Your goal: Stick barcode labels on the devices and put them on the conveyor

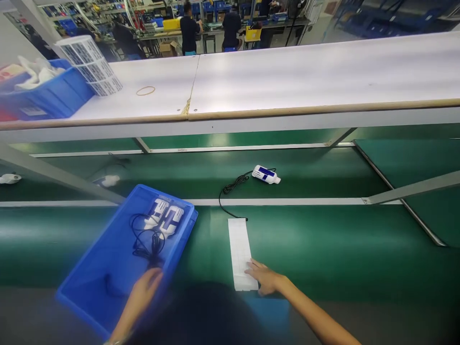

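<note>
My left hand is over the blue bin, its fingers closed on the lower end of a bundled black cable. Two white-and-blue devices with cords lie at the bin's far end. My right hand has its fingers stretched out, the tips touching the right edge of a white paper strip on the green belt. Beyond the strip, another white-and-blue corded device lies on its side; its black cord runs to the strip's top edge. What kind of device these are is unclear.
A white shelf crosses above the green conveyor belt, with slanting metal supports. On it are a blue tub, a roll of printed labels and a rubber band. People sit at benches far behind.
</note>
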A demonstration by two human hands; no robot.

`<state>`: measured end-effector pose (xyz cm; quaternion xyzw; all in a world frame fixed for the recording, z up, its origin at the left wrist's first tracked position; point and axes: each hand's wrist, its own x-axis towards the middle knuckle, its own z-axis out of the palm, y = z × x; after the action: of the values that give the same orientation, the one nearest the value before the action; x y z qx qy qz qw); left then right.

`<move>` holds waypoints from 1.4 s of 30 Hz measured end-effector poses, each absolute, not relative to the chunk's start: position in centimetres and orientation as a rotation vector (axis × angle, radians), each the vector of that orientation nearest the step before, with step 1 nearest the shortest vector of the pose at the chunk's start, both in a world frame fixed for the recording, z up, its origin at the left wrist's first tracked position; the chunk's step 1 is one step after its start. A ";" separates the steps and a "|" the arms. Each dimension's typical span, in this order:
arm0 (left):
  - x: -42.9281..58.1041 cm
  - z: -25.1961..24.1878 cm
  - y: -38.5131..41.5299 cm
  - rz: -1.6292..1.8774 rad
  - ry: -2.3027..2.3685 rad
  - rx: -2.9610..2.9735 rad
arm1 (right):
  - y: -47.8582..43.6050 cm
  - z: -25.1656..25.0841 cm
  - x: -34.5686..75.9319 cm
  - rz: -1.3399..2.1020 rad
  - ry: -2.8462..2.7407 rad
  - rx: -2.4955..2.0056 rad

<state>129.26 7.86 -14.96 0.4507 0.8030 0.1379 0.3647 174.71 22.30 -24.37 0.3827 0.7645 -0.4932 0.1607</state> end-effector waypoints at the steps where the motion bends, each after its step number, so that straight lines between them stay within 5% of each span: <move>1: 129.5 -15.0 7.9 0.373 2.067 1.188 | 21.1 -24.5 174.9 -1.356 2.194 1.105; 9: 134.9 -12.9 10.2 0.682 2.180 1.511 | 19.6 -25.0 172.8 -1.146 2.397 1.296; 16: 139.1 -11.6 10.6 0.579 1.897 1.650 | 19.1 -25.2 171.8 -1.111 2.567 1.002; 23: 138.1 -12.0 8.8 0.670 1.923 1.535 | 18.1 -25.8 172.8 -1.105 2.509 1.208; 33: 141.5 -10.1 10.5 0.887 1.492 1.252 | 20.6 -13.0 162.4 -1.793 2.498 0.816; 42: 142.7 -9.1 11.5 1.131 1.260 0.815 | 20.7 -7.3 160.5 -1.633 2.831 1.203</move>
<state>142.75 11.48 -9.07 0.3501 0.5412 0.4860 0.5902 160.55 20.69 -7.30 0.3403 0.8012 -0.4621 -0.1696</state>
